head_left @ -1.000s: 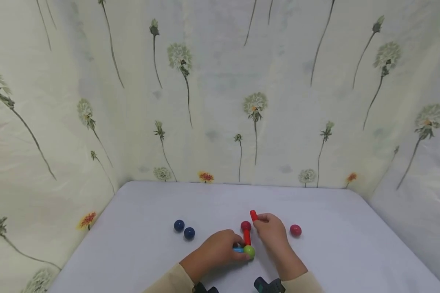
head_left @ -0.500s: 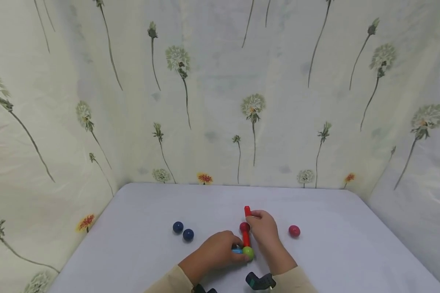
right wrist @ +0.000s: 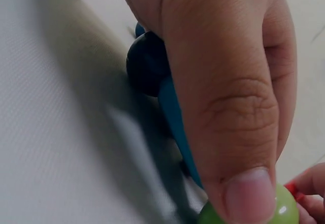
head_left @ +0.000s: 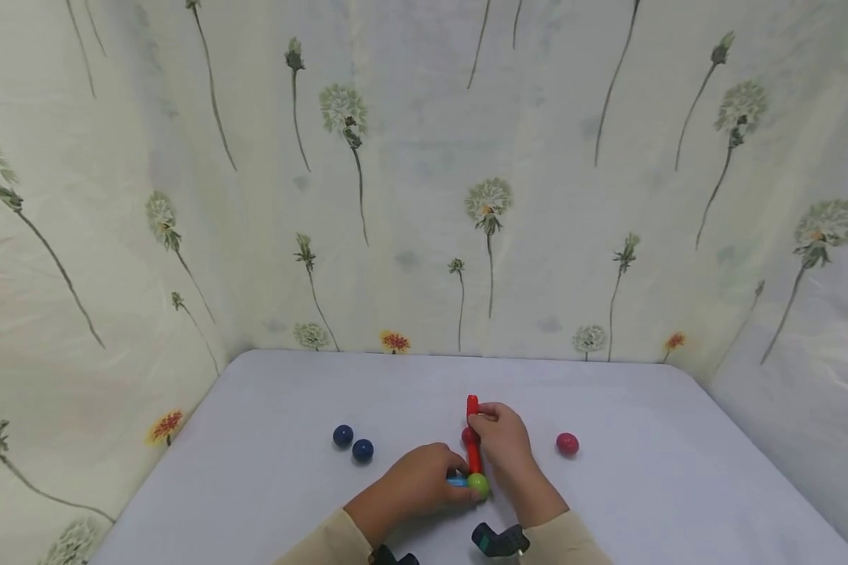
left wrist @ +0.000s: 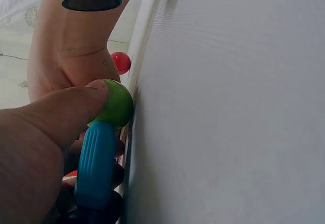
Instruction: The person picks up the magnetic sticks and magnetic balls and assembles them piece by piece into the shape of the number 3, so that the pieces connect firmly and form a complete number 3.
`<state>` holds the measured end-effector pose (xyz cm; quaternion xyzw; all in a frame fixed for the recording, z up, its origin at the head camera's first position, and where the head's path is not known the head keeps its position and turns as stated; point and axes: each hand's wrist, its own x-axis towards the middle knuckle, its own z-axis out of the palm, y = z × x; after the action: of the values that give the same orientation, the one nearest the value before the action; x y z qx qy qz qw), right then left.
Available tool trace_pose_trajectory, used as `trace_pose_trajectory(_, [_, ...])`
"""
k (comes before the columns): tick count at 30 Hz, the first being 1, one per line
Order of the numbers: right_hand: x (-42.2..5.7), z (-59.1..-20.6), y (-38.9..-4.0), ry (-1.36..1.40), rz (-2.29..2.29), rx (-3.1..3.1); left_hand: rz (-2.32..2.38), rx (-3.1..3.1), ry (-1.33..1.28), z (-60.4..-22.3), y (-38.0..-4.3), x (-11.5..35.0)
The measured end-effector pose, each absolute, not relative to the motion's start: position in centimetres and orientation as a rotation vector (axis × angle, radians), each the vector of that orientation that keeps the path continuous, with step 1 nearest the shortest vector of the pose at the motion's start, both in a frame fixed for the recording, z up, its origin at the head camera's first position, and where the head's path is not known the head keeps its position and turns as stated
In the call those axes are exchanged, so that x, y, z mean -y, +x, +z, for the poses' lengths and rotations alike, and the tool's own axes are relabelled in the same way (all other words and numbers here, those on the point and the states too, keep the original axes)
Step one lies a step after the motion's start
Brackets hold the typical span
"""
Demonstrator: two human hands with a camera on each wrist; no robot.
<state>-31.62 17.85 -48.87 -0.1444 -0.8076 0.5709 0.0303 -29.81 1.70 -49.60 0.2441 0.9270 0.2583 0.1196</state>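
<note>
My left hand (head_left: 424, 475) holds a joined toy piece, its thumb on a green ball (head_left: 477, 485) and its fingers round the ridged blue rod (left wrist: 95, 158). A dark blue ball (right wrist: 147, 64) caps that rod's other end, mostly hidden by the hand in the head view. From the green ball a red rod (head_left: 474, 459) runs away to a red ball (head_left: 469, 435). At this red ball's far side, my right hand (head_left: 505, 439) pinches a second red rod (head_left: 472, 404) between thumb and finger, its lower end hidden by the fingertips.
Two loose dark blue balls (head_left: 353, 442) lie left of the hands, and one loose red ball (head_left: 568, 444) to the right. All rest on the white tabletop (head_left: 290, 392), with a flower-printed curtain (head_left: 410, 196) behind and at the sides.
My right hand has moved left with the red rod, bringing it from beside the red ball into line beyond it. My left hand keeps its hold in the same place.
</note>
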Motion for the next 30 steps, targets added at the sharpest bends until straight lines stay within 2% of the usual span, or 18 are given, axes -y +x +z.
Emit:
trace_pose_trajectory(15, [-18.4, -49.3, -32.6, -0.372, 1.608, 2.602, 0.751, -2.732, 0.795, -49.1, -29.8, -1.6])
trace_pose_trajectory(30, [-18.6, -49.7, -33.2, -0.487, 1.573, 2.631, 0.742, -2.711, 0.749, -49.3, -29.7, -1.5])
